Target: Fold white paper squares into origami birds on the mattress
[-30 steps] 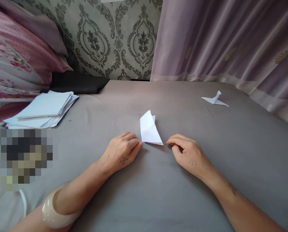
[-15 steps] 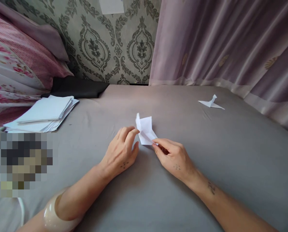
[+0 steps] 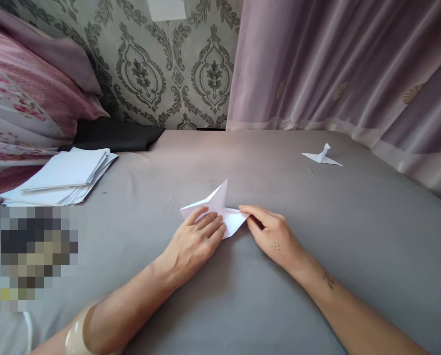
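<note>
A folded piece of white paper (image 3: 216, 199) is between my hands, with one pointed corner standing up and creased flaps spread to both sides. My left hand (image 3: 196, 239) lies over its near left part, fingers curled onto the paper; the thumb is hidden. At the right corner, my right hand (image 3: 270, 231) pinches the paper's edge between thumb and forefinger. Beneath both hands is a grey sheet-covered surface (image 3: 220, 305).
A stack of white paper (image 3: 65, 170) lies at the left, in front of a black folded item (image 3: 120, 135). Far right stands a small folded paper figure (image 3: 323, 155). Curtains (image 3: 298, 64) hang behind on the right. A blurred patch (image 3: 35, 251) covers the lower left.
The folded paper has been turned and opened wider, its flaps now spreading left and right. My left hand has moved from the paper's left edge to lie across it; my right hand still pinches a corner.
</note>
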Tool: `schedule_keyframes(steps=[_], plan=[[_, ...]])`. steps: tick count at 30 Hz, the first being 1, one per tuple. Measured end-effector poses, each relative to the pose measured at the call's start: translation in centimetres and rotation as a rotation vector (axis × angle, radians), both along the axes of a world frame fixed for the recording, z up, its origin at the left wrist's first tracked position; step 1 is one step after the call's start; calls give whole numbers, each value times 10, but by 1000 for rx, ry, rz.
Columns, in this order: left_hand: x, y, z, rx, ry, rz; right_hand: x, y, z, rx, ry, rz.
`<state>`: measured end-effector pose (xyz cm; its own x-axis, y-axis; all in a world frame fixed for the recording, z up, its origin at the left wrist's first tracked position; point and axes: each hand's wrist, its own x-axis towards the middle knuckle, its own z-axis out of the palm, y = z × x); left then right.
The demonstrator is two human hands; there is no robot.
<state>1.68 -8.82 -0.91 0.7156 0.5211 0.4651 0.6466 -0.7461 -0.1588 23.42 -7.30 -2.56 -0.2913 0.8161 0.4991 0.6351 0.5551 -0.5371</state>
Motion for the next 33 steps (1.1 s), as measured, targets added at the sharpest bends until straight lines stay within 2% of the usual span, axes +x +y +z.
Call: schedule_keyframes(steps=[2,5,7,13,18,23,27,33], plan=[[4,-1,-3,-98,18,-10,2,-1,2,-54,-55,-30],[5,-2,-4,-245,31,44,6,-7,11,-75,-110,-111],[4,-1,-3,-314,28,50,7,-12,16,-94,-145,-111],[2,2,0,-415,-24,26,4,-25,19,-141,-417,57],[7,2,1,-452,-138,119,5,-28,21,-111,-557,-12],[10,1,3,-528,-197,277,8,-26,21,-138,-483,-73],[14,1,4,-542,-220,415,7,-22,17,-226,-364,-127],[20,6,2,-550,-223,495,4,-14,14,-380,-236,-220]])
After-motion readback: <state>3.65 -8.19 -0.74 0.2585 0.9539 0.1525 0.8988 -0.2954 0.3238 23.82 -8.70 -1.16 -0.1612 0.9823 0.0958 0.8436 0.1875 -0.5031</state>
